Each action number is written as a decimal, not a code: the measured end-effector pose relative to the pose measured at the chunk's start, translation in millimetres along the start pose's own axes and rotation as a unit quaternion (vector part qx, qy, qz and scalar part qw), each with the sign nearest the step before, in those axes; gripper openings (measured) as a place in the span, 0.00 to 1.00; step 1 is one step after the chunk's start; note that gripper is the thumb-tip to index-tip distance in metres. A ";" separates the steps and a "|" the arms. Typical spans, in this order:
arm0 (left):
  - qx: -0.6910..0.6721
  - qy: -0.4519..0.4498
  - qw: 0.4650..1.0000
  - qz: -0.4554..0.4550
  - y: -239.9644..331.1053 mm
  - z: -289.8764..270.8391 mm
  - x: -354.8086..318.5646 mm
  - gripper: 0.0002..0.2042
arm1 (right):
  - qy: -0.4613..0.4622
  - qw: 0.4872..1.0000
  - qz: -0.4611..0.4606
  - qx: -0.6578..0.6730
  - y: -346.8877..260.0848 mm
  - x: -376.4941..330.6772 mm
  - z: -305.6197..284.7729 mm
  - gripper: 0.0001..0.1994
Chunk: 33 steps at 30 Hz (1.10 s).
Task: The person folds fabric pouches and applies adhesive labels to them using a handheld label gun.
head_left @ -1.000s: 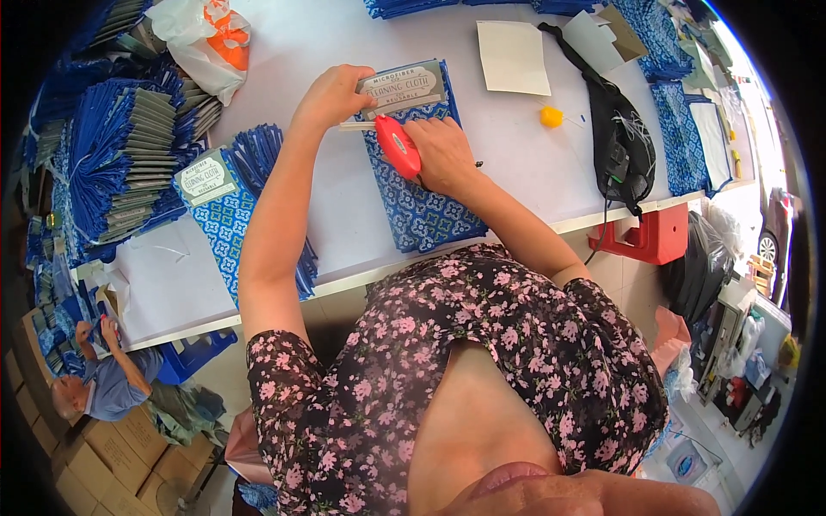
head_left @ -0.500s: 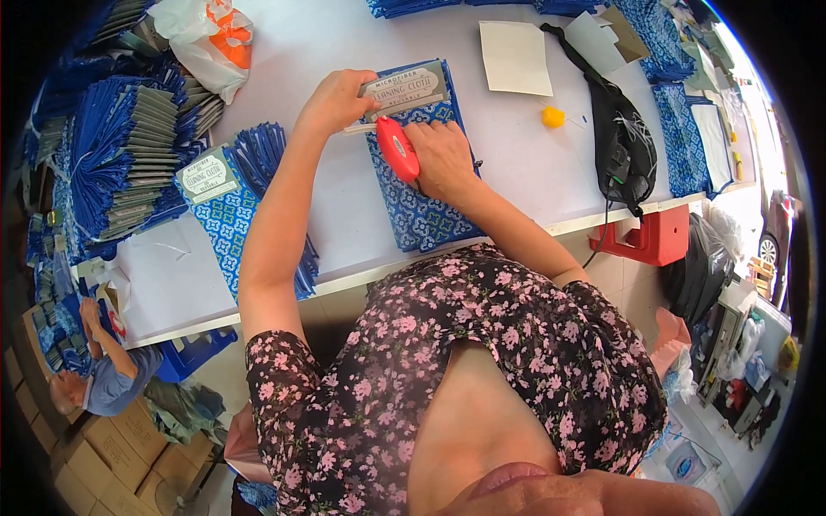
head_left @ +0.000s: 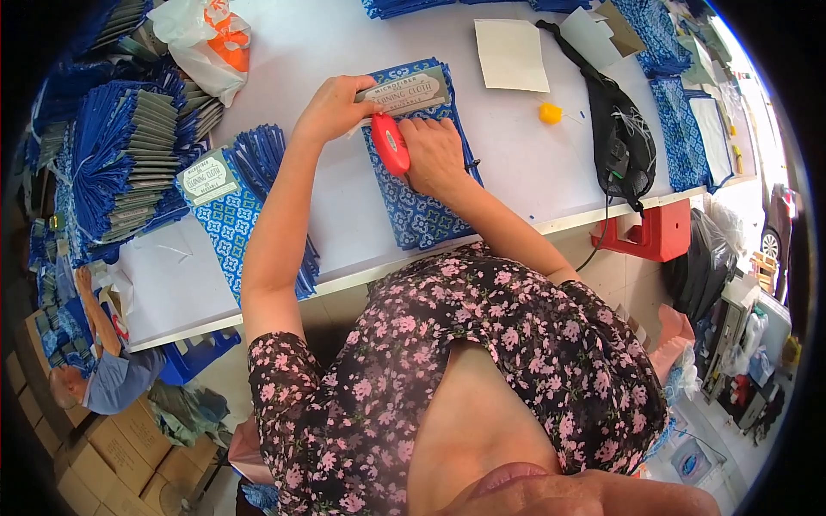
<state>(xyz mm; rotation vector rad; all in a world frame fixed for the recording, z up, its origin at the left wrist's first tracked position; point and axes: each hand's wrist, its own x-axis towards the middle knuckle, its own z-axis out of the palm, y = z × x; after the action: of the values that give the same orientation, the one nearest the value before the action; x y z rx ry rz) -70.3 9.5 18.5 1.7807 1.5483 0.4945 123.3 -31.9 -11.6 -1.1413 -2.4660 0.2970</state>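
Observation:
In my right hand (head_left: pixel 436 157) I grip a red tagging gun (head_left: pixel 390 144), with a white strip sticking out on its left side. The gun lies over a blue patterned cleaning cloth (head_left: pixel 413 202) on the table in front of me. A grey-green printed card (head_left: pixel 406 91) sits across the cloth's upper part, its face tilted and slightly bent. My left hand (head_left: pixel 340 109) pinches the left edge of this card, thumb close to the gun's tip. Whether the gun's needle touches the card is hidden.
To the left, a fanned bundle of carded cloths (head_left: pixel 232 206) lies near tall cloth stacks (head_left: pixel 125 159) and a white plastic bag (head_left: pixel 202 43). On the right are a white card (head_left: pixel 511 56), a yellow piece (head_left: pixel 550 113) and a black bag (head_left: pixel 621 146). Another person (head_left: pixel 116 374) works at lower left.
Both my hands and the tagging gun have shifted slightly up and left. The card's face now tilts and bends more. At lower left, the other person's arm has stretched farther forward.

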 end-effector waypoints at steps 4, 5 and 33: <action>-0.017 0.000 1.000 -0.020 -3.3 1.2 0.0 0.12 | -0.008 1.000 0.001 0.013 2.5 0.2 1.8 0.18; -0.017 -0.001 1.000 -0.020 -4.3 0.3 0.3 0.12 | -0.012 1.000 -0.007 0.017 4.1 0.6 5.0 0.18; 0.133 0.205 0.954 0.176 74.1 140.7 -101.6 0.17 | -0.079 0.958 0.238 -0.136 155.3 -98.2 -67.8 0.19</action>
<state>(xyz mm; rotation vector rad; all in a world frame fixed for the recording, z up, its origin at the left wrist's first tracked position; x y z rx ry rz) 57.3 -127.4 -5.7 2.2924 1.6299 0.9112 316.3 -5.6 -32.4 -1.9007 -2.3835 0.1895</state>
